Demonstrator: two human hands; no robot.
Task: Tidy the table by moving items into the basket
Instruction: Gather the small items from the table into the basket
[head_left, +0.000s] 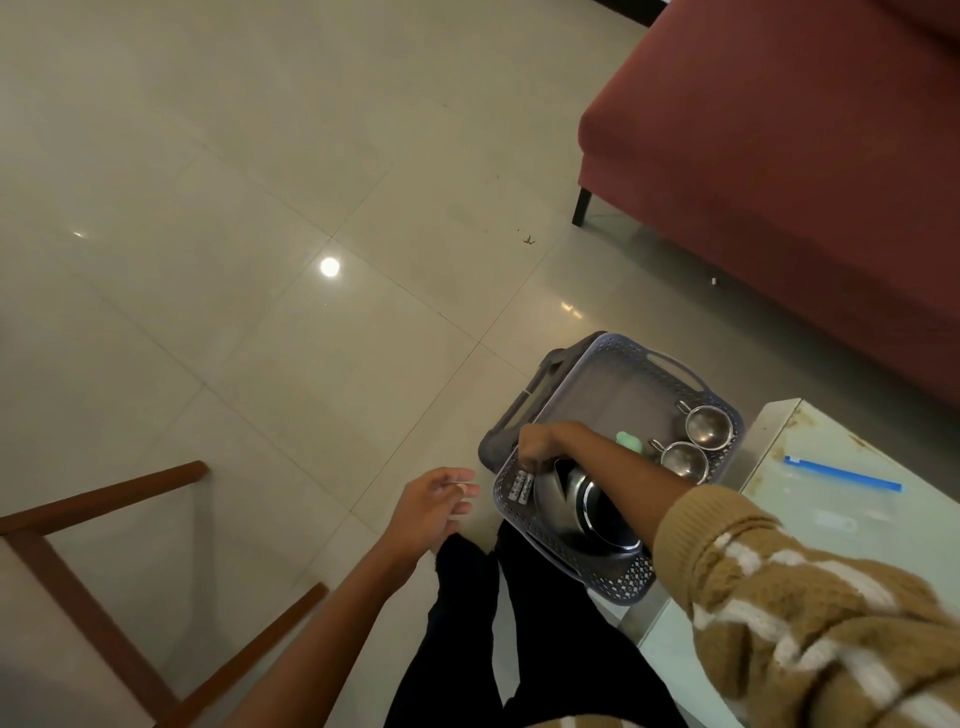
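Sleeve: tan chunky-knit sleeve (810, 597), white-patched, is ending well behind the right fingers (527, 460).
Legs: black trousers (519, 649) are covering them.

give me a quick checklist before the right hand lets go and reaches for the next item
1. Steel plate inside the basket: ok, it lies within the walls.
2. Right hand free to pull out: not ok, its fingers curl on the plate's rim.
3. Steel cups clear of the plate: ok, they sit at the far side.
4. Left hand empty: cannot tell, there is a pale streak at the fingertips.
5. Table cleared: not ok, a blue strip lies there.
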